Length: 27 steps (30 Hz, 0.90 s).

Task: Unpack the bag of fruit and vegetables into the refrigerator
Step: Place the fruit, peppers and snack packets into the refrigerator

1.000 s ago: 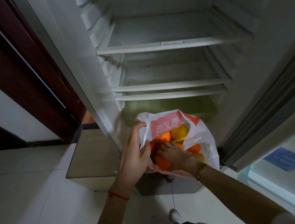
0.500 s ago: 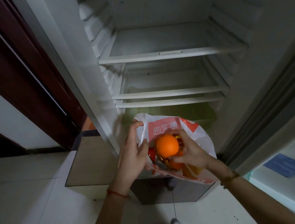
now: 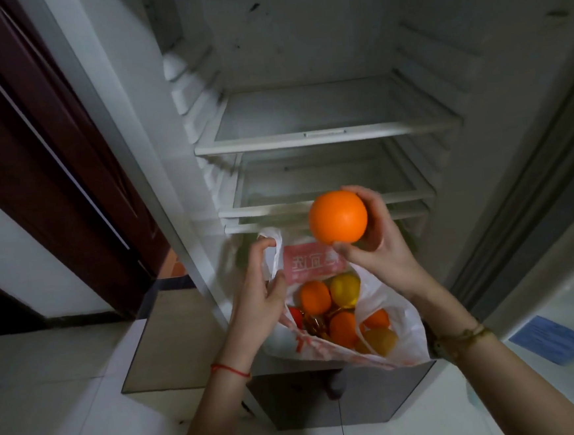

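Raised from the plastic bag (image 3: 394, 315), the orange (image 3: 338, 217) sat gripped in the right hand (image 3: 372, 248) before the refrigerator's lower shelf (image 3: 264, 211). Left hand (image 3: 262, 293) fingers pinched the bag's handle.

The right hand (image 3: 370, 245) covers the far side of the orange (image 3: 338, 217), and its thumb hides part of the red print on the bag (image 3: 389, 312). The bag's folds conceal its lower fruit, and the fridge door (image 3: 558, 281) runs off the right edge.
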Motion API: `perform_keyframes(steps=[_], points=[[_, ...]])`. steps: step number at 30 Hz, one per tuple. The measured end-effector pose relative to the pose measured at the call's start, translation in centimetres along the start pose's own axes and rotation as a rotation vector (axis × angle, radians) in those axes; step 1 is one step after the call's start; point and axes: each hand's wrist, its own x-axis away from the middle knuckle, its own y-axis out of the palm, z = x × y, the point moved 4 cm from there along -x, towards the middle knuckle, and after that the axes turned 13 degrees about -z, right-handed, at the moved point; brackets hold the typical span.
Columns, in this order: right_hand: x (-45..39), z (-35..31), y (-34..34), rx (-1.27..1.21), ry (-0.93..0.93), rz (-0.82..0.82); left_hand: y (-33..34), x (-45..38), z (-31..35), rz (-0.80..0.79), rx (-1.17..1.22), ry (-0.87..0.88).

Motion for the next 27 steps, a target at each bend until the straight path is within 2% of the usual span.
perform_keyframes(steps=[7, 17, 22, 27], points=[[-6.9, -4.6, -0.9, 0.156, -0.183, 0.128, -0.2, -0.9, 0.4, -0.003, 0.031, -0.011], [-17.6, -7.4, -0.6, 0.308, -0.233, 0.147, -0.7, -1.7, -0.2, -0.004, 0.042, -0.074], [-21.0, -6.3, 1.0, 0.356, -0.166, 0.13, -1.1, -1.4, -0.6, 0.004, 0.044, -0.088], [-24.1, -4.5, 2.1, 0.424, 0.012, 0.051, -1.5, -1.3, -0.6, 0.008, 0.031, -0.064]])
